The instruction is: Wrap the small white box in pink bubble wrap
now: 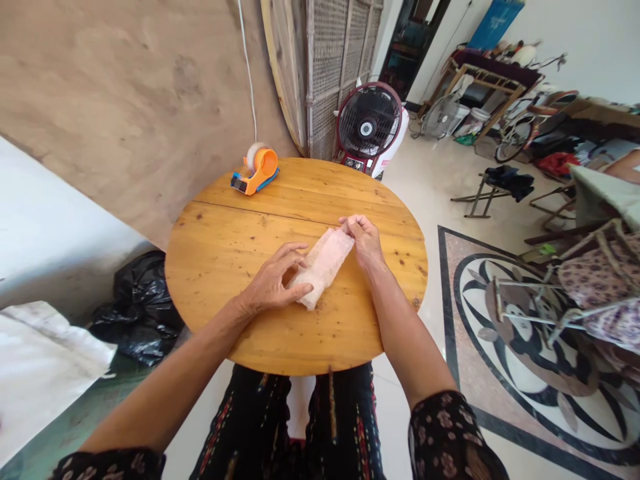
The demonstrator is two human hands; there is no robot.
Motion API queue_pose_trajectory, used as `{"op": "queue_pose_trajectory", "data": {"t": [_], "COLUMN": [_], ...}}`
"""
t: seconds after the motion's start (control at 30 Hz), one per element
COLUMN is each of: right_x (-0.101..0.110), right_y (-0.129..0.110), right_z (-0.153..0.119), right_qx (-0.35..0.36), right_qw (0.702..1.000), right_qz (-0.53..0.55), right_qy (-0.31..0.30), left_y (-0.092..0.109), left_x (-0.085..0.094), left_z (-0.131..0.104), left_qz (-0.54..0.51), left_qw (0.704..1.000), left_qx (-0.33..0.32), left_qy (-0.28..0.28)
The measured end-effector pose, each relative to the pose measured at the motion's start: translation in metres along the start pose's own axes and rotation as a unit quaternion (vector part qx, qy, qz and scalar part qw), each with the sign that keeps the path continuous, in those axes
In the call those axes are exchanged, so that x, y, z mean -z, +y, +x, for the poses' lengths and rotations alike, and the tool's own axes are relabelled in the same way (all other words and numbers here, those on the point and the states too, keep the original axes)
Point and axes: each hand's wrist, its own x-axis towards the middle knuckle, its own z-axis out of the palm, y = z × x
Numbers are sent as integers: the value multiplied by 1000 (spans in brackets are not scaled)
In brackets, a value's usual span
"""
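2 bare hands meet over a round-edged wooden tabletop (220, 267), where a pale pink, semi-translucent wrapped packet (327, 260) lies aslant near the middle, its lower end toward the wearer and its upper end angled away to the right. The right hand (364, 240) is at that upper end, thumb and forefinger pinching its edge, the other fingers curled close behind. The left hand (277, 277) sits at the lower end with fingers curved and parted, the thumb stretched over the packet; how firmly it presses, I cannot tell. Toward the table's far left edge, well apart from both hands, stands an orange-and-blue tape dispenser (263, 172) with a roll of clear tape (256, 155). Beyond the table is a dark red electric fan (369, 123); a black plastic bag (143, 303) slumps on the left, near a white sack (47, 367). To the right, a folding stool (480, 197) with dark cloth (510, 180) on it stands on the pale floor, and farther off leans a bicycle (517, 137).
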Motion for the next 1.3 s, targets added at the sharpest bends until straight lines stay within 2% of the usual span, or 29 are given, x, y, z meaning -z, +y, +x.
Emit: {"op": "queue_pose_trajectory", "data": {"t": [0.13, 0.27, 0.5, 0.63, 0.8, 0.93, 1.1, 1.2, 1.3], "right_x": [0, 3, 8, 8, 2, -12, -36, -43, -41], "right_y": [8, 15, 18, 16, -1, -15, -9, -6, -19], "right_z": [5, 10, 12, 11, 25, 44, 57, 62, 61], "right_qx": [-15, -10, -16, -19, -53, -88, -120, -112, -64], "right_qw": [1000, 999, 999, 996, 987, 970, 951, 950, 956], "right_qz": [-8, -6, -23, -89, -152, -205, -258, -275, -286], "right_qy": [20, 31, 27, 25, -30, -94, -124, -93, -11], "left_y": [0, 1, 3, 5, 8, 9, 2, -4, -6], "left_x": [1, -1, -7, -9, -11, -9, -10, -13, -13], "left_z": [-1, -2, 0, 1, -1, -3, -2, -2, -2], "left_qz": [-39, -69, -41, -40, -6, -4, 1, 21, 20], "left_qw": [999, 996, 999, 998, 1000, 1000, 999, 998, 998], "left_qx": [34, 52, -18, -17, 2, 3, 30, 43, 58], "left_qy": [-18, -4, -22, -43, -25, -6, 26, 38, 35]}}
